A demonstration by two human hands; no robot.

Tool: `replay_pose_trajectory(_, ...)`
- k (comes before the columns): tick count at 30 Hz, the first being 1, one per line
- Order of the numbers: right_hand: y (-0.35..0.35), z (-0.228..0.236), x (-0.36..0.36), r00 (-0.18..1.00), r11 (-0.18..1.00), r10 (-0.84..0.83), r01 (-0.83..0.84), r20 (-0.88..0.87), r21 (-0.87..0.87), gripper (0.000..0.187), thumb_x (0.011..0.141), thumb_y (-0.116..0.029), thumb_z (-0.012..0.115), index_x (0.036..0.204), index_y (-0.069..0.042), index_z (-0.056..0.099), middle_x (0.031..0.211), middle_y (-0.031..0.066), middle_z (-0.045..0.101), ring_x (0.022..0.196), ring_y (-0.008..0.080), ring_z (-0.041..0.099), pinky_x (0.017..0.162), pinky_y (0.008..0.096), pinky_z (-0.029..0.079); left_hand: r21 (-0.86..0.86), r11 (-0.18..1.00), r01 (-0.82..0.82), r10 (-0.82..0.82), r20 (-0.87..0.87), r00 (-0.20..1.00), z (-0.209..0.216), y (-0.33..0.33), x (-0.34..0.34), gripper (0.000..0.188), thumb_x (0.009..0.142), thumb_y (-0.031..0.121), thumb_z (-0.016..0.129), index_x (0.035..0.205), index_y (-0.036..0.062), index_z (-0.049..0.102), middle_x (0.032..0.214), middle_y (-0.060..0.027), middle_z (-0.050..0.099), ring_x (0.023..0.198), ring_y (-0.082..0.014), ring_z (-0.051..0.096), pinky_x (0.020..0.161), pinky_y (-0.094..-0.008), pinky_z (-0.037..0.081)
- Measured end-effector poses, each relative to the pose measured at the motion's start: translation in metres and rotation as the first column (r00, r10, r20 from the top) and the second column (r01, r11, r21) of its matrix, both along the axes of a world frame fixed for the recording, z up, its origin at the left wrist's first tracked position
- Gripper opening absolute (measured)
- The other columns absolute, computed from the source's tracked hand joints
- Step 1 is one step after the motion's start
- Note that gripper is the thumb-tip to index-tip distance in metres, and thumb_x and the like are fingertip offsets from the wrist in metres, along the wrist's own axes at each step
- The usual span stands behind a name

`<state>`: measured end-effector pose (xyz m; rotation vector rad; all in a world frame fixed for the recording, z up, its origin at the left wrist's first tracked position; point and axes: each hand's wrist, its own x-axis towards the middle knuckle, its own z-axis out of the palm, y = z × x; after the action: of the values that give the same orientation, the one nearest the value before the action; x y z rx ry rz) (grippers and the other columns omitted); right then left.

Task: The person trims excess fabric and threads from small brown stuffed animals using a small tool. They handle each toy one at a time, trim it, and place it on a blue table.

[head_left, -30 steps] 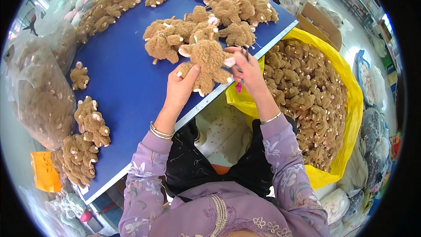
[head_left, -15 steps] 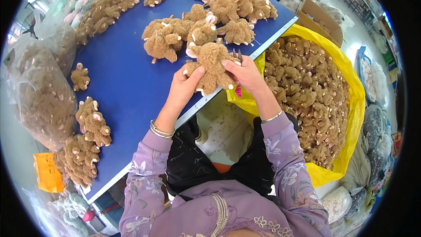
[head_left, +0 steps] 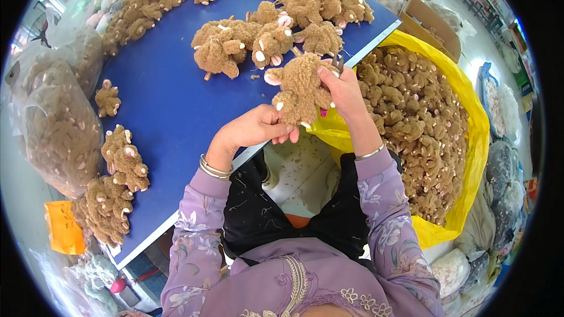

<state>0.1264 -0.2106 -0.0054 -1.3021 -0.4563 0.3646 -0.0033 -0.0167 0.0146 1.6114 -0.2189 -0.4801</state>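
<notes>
A brown fluffy plush toy [head_left: 302, 85] with white paws and a pink-lined ear is held over the table's front edge. My right hand [head_left: 348, 95] grips its right side, thumb on top. Two dark metal points of what look like thread snips [head_left: 337, 62] stick out beyond those fingers; the rest is hidden in the hand. My left hand [head_left: 252, 127] is at the toy's lower left, fingers curled and closed. Whether they pinch the toy's edge or something small cannot be made out. A similar plush toy [head_left: 272, 44] lies just beyond.
More plush toys lie piled on the blue table [head_left: 176, 117], at the back and along the left. At right stands a yellow sack [head_left: 479, 141] full of them. A clear bag [head_left: 56, 123] bulges beside the left edge; a cardboard box [head_left: 432, 29] stands behind the sack.
My left hand has come off the toy's left arm and moved down to its lower edge. The toy has shifted slightly right and turned in my right hand.
</notes>
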Motion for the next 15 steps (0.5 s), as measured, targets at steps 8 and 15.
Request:
replay_pose_trajectory(8,-0.015,0.026,0.002,0.956,0.955,-0.292,0.290,-0.024,-0.060,0.028,0.088,-0.017,0.067,0.108,0.000,0.061,0.087,-0.0006,0.061,0.077,0.0093,0.057,0.068,0.0254,0.048,-0.121,0.989,-0.089,0.087,-0.019,0.996,-0.008,0.008,-0.001,0.039,0.095,0.019,0.058,0.127,-0.0022,0.053,0.097,-0.0087,0.069,0.075,-0.0100,0.061,0.062,-0.0222,0.049)
replay_pose_trajectory(15,-0.073,0.035,0.048,0.984,0.714,0.166,-0.079,-0.058,0.695,0.054,0.089,-0.051,0.055,0.113,-0.002,0.056,0.086,0.0044,0.056,0.042,0.0069,0.030,0.039,0.0199,0.026,-0.090,0.994,-0.068,0.070,0.014,0.997,0.003,0.017,0.004,0.044,0.095,0.021,0.057,0.131,-0.0026,0.051,0.098,-0.0058,0.069,0.078,-0.0096,0.062,0.063,-0.0219,0.049)
